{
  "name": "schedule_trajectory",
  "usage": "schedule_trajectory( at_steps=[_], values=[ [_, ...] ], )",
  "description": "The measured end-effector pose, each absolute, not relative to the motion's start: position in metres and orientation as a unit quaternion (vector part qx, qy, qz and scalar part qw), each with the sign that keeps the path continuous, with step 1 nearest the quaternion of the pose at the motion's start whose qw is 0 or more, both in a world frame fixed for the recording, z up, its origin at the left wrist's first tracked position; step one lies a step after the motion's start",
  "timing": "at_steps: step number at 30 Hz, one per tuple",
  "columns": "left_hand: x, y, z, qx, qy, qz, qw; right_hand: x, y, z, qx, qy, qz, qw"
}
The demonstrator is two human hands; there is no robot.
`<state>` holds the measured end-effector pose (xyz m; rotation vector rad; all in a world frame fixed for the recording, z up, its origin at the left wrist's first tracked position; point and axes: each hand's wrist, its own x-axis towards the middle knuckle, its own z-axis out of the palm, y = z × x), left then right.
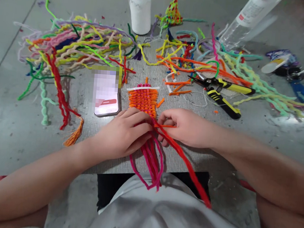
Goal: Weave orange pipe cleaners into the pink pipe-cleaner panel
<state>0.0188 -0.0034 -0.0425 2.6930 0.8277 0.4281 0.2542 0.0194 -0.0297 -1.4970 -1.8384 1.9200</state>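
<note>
Woven piece: an orange and pink woven mat [143,101] lies flat on the grey board [90,95], just beyond both hands; its near edge meets the fingertips.
Pink strands: loose pink stems [150,163] trail from the mat's near edge, under the left hand, and hang over the board's front edge.
Left hand: the left hand [122,132] lies palm down, fingers loosely curled, pressing on the mat's near edge and the pink strands.
Right hand: the right hand [186,127] is closed in a narrow pinch on a red stem [185,162], which runs from the mat diagonally down toward the lap.
Near the hands: a phone [106,96] lies just left of the mat; yellow-handled pliers [219,93] lie to the right, apart from the hands.
Surface: the board sits on a grey concrete floor, strewn with a pile of coloured stems [75,48], a white spool [140,11] and a clear bottle [246,19] farther back.
</note>
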Motion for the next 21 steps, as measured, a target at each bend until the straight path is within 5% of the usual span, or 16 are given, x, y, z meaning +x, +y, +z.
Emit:
schedule_trajectory(
  at_steps=[8, 21],
  values=[
    [0.022, -0.003, -0.047, 0.925, 0.293, 0.199, 0.133, 0.251, 0.024, -0.029, -0.444, -0.464, 0.763, 0.07],
    [0.029, 0.004, -0.039, 0.927, 0.274, 0.148, 0.209, 0.259, 0.034, -0.036, -0.391, -0.525, 0.756, 0.021]
  ],
)
